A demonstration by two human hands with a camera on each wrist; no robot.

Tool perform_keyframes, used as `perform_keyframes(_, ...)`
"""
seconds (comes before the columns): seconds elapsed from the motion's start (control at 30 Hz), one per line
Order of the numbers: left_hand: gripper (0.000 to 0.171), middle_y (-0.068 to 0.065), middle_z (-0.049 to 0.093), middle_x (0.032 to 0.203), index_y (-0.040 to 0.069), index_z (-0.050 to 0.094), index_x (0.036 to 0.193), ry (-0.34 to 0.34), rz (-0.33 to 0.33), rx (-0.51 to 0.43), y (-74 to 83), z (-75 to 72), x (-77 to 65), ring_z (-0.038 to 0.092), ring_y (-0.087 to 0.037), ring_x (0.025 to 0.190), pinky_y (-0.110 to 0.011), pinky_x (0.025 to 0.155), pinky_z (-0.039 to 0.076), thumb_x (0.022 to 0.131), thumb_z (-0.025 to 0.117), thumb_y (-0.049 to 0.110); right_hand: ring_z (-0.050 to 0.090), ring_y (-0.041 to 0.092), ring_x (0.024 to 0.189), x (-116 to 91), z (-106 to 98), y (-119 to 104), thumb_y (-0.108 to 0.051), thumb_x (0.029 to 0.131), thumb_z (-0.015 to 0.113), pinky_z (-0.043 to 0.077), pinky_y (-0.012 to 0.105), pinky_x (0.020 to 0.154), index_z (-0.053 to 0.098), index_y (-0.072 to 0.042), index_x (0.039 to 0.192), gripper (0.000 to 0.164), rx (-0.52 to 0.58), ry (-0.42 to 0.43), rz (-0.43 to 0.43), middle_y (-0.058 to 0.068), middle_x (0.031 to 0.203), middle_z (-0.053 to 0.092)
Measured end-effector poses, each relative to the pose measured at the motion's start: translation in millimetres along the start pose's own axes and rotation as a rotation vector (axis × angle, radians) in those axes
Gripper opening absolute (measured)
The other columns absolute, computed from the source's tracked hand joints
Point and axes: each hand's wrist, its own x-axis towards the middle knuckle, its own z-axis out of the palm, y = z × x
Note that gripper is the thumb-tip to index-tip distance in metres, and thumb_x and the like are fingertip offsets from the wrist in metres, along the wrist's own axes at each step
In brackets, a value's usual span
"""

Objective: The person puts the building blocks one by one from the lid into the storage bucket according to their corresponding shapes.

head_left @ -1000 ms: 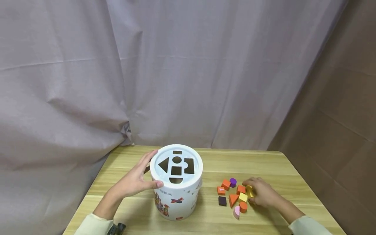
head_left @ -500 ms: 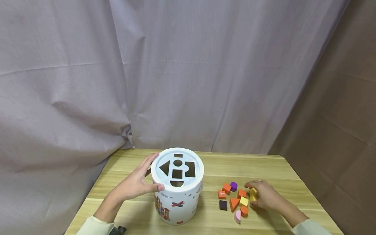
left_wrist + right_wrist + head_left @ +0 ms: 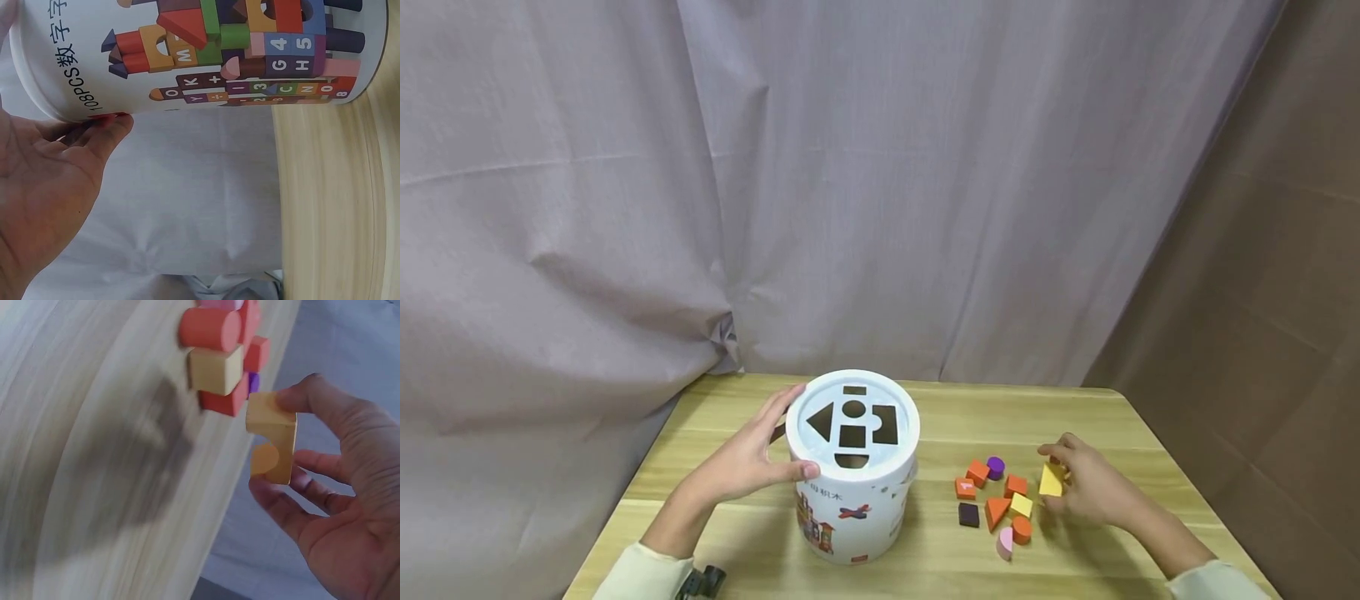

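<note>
In the head view my left hand [image 3: 745, 458] grips the upper side of a white toy-block bucket [image 3: 850, 521], thumb at the near rim and fingers around the far left. The bucket's pale blue lid [image 3: 818, 450] has cut-out holes: triangle, circle, square, rectangle, half-round and a notched one. My right hand [image 3: 1093, 483] pinches a yellow arch block [image 3: 1052, 480] between thumb and fingers. The right wrist view shows this arch block [image 3: 286, 434] raised over the table, its curved notch facing left. In the left wrist view my left hand [image 3: 56, 187] holds the printed bucket [image 3: 144, 69].
Left of my right hand lie several loose blocks: an orange triangle [image 3: 996, 512], a yellow cube [image 3: 1020, 505], an orange cylinder [image 3: 1022, 530], a pink half-round [image 3: 1004, 543], a dark square block [image 3: 968, 515] and a purple cylinder [image 3: 996, 467]. A grey curtain [image 3: 880, 208] hangs behind the wooden table [image 3: 970, 417].
My right hand has taken the yellow arch block, lifted it and shifted slightly right, turning it so its face shows. My left hand stays on the bucket.
</note>
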Motion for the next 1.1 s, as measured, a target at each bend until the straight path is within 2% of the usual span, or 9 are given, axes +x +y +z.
perform_keyframes(0.07, 0.124, -0.019, 0.029, 0.180, 0.025, 0.021, 0.178, -0.001, 0.003, 0.001, 1.2, -1.5, 2.2, 0.036, -0.058, 0.160, -0.086, 0.120, 0.035, 0.083, 0.098, 0.045, 0.060, 0.010, 0.090, 0.0, -5.1, -6.3, -0.013, 0.071, 0.101, 0.064, 0.025, 0.073, 0.071, 0.011, 0.131, 0.070, 0.043, 0.033, -0.014, 0.005, 0.106, 0.060)
perform_keyframes(0.13, 0.123, -0.018, 0.029, 0.180, 0.025, 0.021, 0.178, -0.002, 0.008, 0.001, 2.6, -3.1, 4.5, 0.036, -0.057, 0.161, -0.085, 0.121, 0.035, 0.083, 0.098, 0.045, 0.065, 0.015, 0.099, 0.8, -10.4, -12.8, -0.009, 0.073, 0.100, 0.070, 0.034, 0.081, 0.072, 0.010, 0.131, 0.068, 0.086, 0.062, -0.014, 0.007, 0.110, 0.060)
perform_keyframes(0.23, 0.123, -0.017, 0.030, 0.180, 0.025, 0.022, 0.178, -0.001, 0.009, -0.007, 5.0, -5.1, 6.0, 0.036, -0.055, 0.161, -0.084, 0.122, 0.035, 0.083, 0.098, 0.044, 0.070, 0.025, 0.105, 2.1, -17.3, -22.3, -0.009, 0.073, 0.100, 0.070, 0.042, 0.087, 0.073, 0.004, 0.131, 0.065, 0.096, 0.106, -0.019, 0.008, 0.115, 0.062)
perform_keyframes(0.33, 0.123, -0.017, 0.030, 0.180, 0.025, 0.022, 0.178, -0.003, -0.001, -0.009, 7.1, -5.6, 5.0, 0.035, -0.055, 0.162, -0.083, 0.123, 0.034, 0.083, 0.098, 0.044, 0.069, 0.024, 0.105, 2.8, -22.3, -31.4, -0.013, 0.072, 0.103, 0.067, 0.037, 0.084, 0.076, -0.004, 0.130, 0.065, 0.060, 0.166, -0.048, 0.005, 0.118, 0.068)
perform_keyframes(0.5, 0.124, -0.018, 0.029, 0.180, 0.027, 0.021, 0.178, -0.006, -0.008, 0.004, 10.2, -6.0, 2.6, 0.035, -0.055, 0.162, -0.083, 0.123, 0.034, 0.083, 0.098, 0.046, 0.065, 0.008, 0.098, 3.2, -29.9, -48.8, -0.010, 0.072, 0.102, 0.061, 0.025, 0.078, 0.076, -0.009, 0.132, 0.065, 0.089, 0.235, -0.097, 0.002, 0.118, 0.072)
perform_keyframes(0.63, 0.124, -0.017, 0.031, 0.179, 0.027, 0.021, 0.178, -0.008, -0.006, 0.007, 13.2, -6.4, -0.3, 0.037, -0.054, 0.161, -0.082, 0.123, 0.035, 0.082, 0.098, 0.047, 0.065, 0.003, 0.100, 3.5, -35.9, -67.0, -0.004, 0.077, 0.098, 0.062, 0.018, 0.090, 0.073, -0.011, 0.138, 0.066, 0.176, 0.220, -0.095, 0.000, 0.120, 0.070)
perform_keyframes(0.73, 0.125, -0.018, 0.030, 0.180, 0.027, 0.020, 0.178, -0.012, -0.016, 0.016, 14.8, -6.6, -3.2, 0.035, -0.054, 0.162, -0.083, 0.123, 0.034, 0.082, 0.098, 0.049, 0.067, 0.009, 0.106, 5.4, -40.0, -82.6, 0.002, 0.079, 0.096, 0.060, 0.014, 0.097, 0.070, -0.011, 0.143, 0.070, 0.281, 0.194, -0.106, 0.002, 0.126, 0.067)
perform_keyframes(0.87, 0.125, -0.017, 0.028, 0.181, 0.028, 0.020, 0.178, -0.013, -0.021, 0.015, 15.4, -6.9, -4.5, 0.034, -0.053, 0.163, -0.082, 0.123, 0.034, 0.083, 0.097, 0.049, 0.067, 0.011, 0.113, 10.5, -46.6, -103.2, 0.007, 0.081, 0.093, 0.059, 0.014, 0.101, 0.067, -0.010, 0.148, 0.074, 0.394, 0.155, -0.144, 0.004, 0.131, 0.065)
perform_keyframes(1.1, 0.123, -0.015, 0.029, 0.180, 0.028, 0.021, 0.178, -0.014, -0.016, -0.013, 18.4, -5.6, -5.6, 0.033, -0.051, 0.164, -0.082, 0.124, 0.033, 0.083, 0.098, 0.046, 0.067, 0.011, 0.114, 20.0, -51.5, -127.0, 0.007, 0.084, 0.091, 0.059, 0.018, 0.105, 0.068, -0.006, 0.145, 0.067, 0.514, 0.105, -0.189, 0.006, 0.131, 0.065)
